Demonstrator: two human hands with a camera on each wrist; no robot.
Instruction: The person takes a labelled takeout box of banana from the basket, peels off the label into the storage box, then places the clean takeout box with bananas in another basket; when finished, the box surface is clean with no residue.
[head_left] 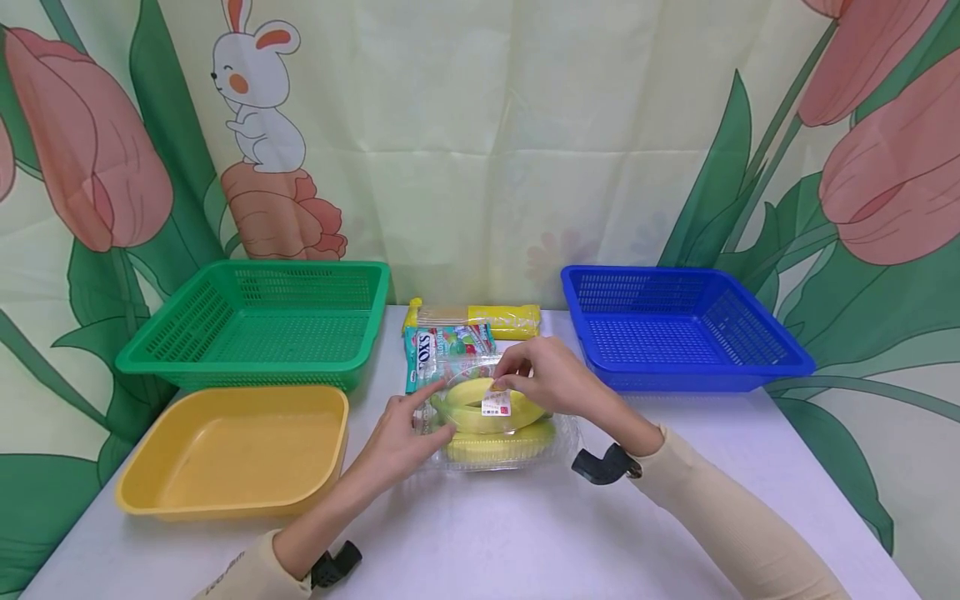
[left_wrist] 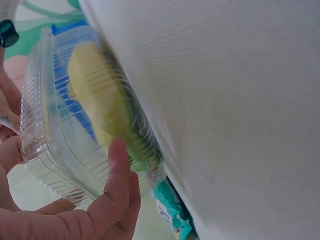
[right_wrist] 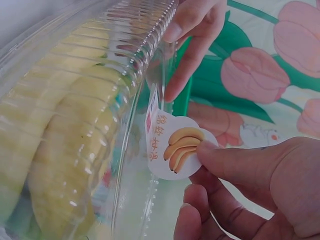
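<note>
A clear plastic clamshell box [head_left: 487,454] of bananas [head_left: 501,446] sits on the table in front of me. My left hand [head_left: 405,437] rests at its left side; in the left wrist view, extended fingers [left_wrist: 117,165] touch the ribbed wall. Over the lid, my right hand [head_left: 546,375] pinches the edge of a paper label [head_left: 496,403] between thumb and forefinger. The right wrist view shows the label's rounded part [right_wrist: 175,145], printed with bananas, standing up from the lid while its other part lies against the plastic.
Behind the box lie a teal snack bag [head_left: 420,354] and a yellow packet [head_left: 517,320]. A green basket [head_left: 247,367] and a yellow tray [head_left: 232,504] stand to the left, a blue basket [head_left: 697,371] to the right. A printed curtain [head_left: 480,150] hangs behind.
</note>
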